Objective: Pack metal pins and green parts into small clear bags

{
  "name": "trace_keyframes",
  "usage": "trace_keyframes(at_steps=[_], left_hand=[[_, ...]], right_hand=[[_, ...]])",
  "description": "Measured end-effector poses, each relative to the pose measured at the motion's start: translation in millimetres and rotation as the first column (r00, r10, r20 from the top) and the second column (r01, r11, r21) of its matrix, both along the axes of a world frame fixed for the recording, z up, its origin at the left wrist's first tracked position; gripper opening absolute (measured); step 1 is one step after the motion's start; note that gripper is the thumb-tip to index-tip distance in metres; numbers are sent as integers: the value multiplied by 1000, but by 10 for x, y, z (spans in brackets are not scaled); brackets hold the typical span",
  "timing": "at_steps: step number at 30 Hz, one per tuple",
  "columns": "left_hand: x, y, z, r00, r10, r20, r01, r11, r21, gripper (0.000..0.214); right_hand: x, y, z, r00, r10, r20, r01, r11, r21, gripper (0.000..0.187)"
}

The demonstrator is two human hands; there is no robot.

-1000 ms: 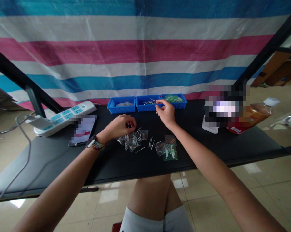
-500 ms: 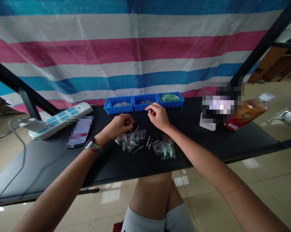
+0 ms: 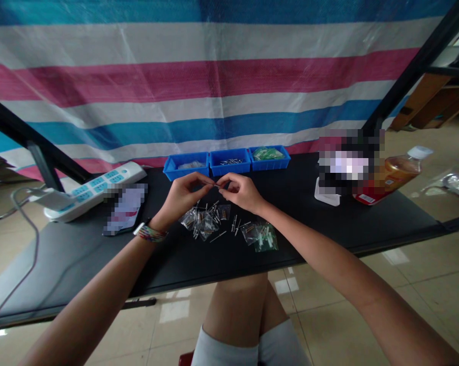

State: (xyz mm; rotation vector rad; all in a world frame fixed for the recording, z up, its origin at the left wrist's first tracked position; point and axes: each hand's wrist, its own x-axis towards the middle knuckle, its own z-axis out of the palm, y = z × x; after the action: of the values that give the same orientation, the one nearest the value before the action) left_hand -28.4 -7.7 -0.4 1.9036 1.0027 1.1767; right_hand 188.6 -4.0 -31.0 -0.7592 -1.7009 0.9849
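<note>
My left hand (image 3: 185, 195) and my right hand (image 3: 240, 191) meet above the black table (image 3: 302, 218), fingertips nearly touching. Between them they pinch a thin metal pin (image 3: 216, 185), largely hidden by the fingers. Below the left hand is a heap of small clear plastic bags (image 3: 206, 223) with thin metal pins among them. Several loose pins (image 3: 235, 223) lie right of that heap. Next to them are more small bags, including a green-tinted bag (image 3: 266, 239) with pale pieces in it.
Three blue bins stand at the back: the left bin (image 3: 169, 170) holds clear plastic, the middle bin (image 3: 229, 170) metal pins, the right bin (image 3: 271, 165) green bags. A power strip (image 3: 132, 170) and phone (image 3: 125, 208) lie left; a drink bottle (image 3: 392, 175) stands right.
My right hand has come back from the middle blue bin towards me and to the left. My left hand has turned and moved slightly up, and the fingertips now meet at the pin.
</note>
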Motion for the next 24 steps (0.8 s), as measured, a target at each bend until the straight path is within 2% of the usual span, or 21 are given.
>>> trace_keyframes(at_steps=[5,12,17,21,24], left_hand=[[10,-11,-18,999,-7,48,9,999,-48,34],[6,-16,27,1000,8,8,-8,1000,15,34],[-14,-24,64,999,2,-44,2,997,77,32],[-29,-20,73,992,-13,-125,28,992,123,32],[-41,-8,49,986,-4,-166,26,991,133,35]], right_hand=[[-12,-31,32,989,-23,-146,11,996,-86,19],[19,-5,38,986,-38,-161,18,992,-128,41],[31,24,23,988,-61,-138,43,990,-133,50],[23,23,16,990,-41,-135,22,990,-139,49],[16,24,17,982,-19,-188,-15,984,-179,39]])
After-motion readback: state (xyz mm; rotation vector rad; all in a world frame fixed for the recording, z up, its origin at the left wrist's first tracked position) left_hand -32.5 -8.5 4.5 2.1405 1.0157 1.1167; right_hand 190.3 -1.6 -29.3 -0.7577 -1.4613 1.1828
